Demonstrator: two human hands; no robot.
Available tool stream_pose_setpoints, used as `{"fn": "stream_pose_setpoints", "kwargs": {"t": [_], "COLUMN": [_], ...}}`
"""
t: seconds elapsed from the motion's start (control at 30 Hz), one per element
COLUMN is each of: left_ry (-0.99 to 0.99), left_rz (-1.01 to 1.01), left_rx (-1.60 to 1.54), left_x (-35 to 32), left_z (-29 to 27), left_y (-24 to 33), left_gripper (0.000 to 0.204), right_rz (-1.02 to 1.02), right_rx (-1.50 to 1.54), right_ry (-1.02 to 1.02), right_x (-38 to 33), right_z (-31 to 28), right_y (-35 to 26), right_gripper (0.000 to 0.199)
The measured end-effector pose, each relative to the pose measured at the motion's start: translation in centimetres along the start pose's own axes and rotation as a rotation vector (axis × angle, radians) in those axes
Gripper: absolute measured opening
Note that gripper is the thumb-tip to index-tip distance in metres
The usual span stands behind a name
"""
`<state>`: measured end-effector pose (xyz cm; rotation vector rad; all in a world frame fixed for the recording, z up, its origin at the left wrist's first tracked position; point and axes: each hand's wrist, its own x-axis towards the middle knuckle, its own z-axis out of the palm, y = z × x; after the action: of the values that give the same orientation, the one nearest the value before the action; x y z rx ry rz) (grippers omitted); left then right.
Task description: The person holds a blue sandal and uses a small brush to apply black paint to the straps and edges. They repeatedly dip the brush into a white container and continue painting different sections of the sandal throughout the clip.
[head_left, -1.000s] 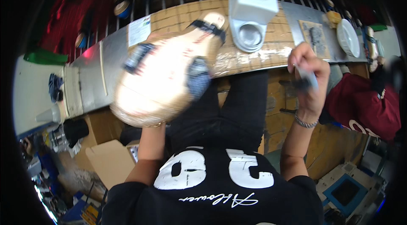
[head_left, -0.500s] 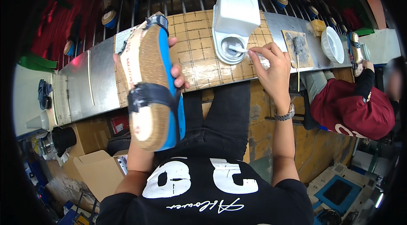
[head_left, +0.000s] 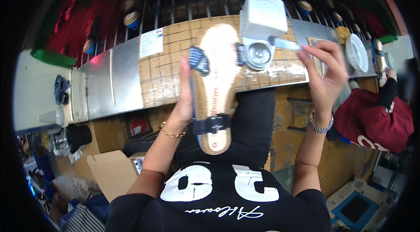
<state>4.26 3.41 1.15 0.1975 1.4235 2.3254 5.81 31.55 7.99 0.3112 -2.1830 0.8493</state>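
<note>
My left hand (head_left: 185,96) is closed on the side of a sandal (head_left: 216,74) that stands toe-up in front of my lap. Its pale footbed with red print faces me, and black straps lie at the toe end and heel. Blue shows along its left edge. Between the fingertips of my right hand (head_left: 327,68) I pinch a thin pale brush (head_left: 288,45), its dark tip pointing left. The tip is just above the round cup (head_left: 259,55) of a white glue dispenser (head_left: 264,15), beside the sandal's toe.
Brown gridded board (head_left: 166,68) covers the metal bench (head_left: 96,85). A paper sheet (head_left: 151,42) lies on it. To the right are a white bowl (head_left: 356,52) and a yellow block (head_left: 342,34). Another person (head_left: 374,120) in maroon sits there, holding a sandal. Rails with more sandals run behind.
My left hand has brought the sandal right and turned its footbed toward me. My right hand has lifted the brush out of the cup and moved right.
</note>
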Motion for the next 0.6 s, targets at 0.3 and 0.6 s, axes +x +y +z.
{"fn": "stream_pose_setpoints", "kwargs": {"t": [0.3, 0.6], "left_ry": [-0.203, -0.179], "left_rz": [0.127, 0.213], "left_rx": [0.047, 0.205], "left_x": [-0.9, -1.5], "left_z": [3.9, 4.2], "left_y": [2.6, 3.3], "left_gripper": [0.097, 0.102], "right_rz": [0.023, -0.099], "right_rx": [0.259, 0.127], "right_ry": [-0.031, 0.074], "right_x": [-0.5, 0.9], "right_z": [1.7, 1.8], "right_y": [-7.9, -8.7], "right_gripper": [0.026, 0.026]}}
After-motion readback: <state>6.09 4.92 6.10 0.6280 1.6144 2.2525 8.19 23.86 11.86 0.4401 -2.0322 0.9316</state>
